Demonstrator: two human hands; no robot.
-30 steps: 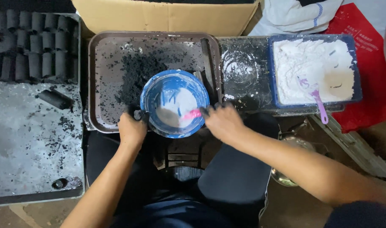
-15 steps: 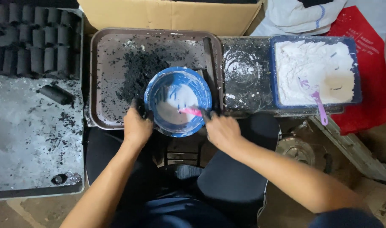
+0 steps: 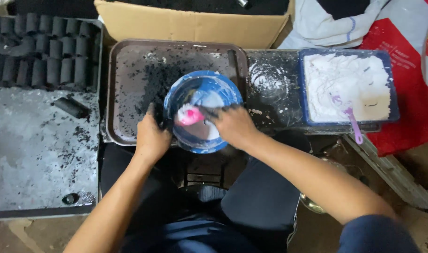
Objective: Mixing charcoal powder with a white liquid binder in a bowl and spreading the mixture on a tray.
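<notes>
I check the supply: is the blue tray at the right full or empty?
Nearly full: white powder fills the blue tray, with a purple scoop in it.

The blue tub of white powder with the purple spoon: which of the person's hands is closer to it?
Right. The right hand is over the blue bowl, on the side toward the tub; the left hand grips the bowl's far rim.

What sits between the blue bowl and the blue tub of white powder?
In the head view, between the blue bowl and the tub of white powder lies a dark tray surface smeared with white powder rings; nothing stands on it.
</notes>
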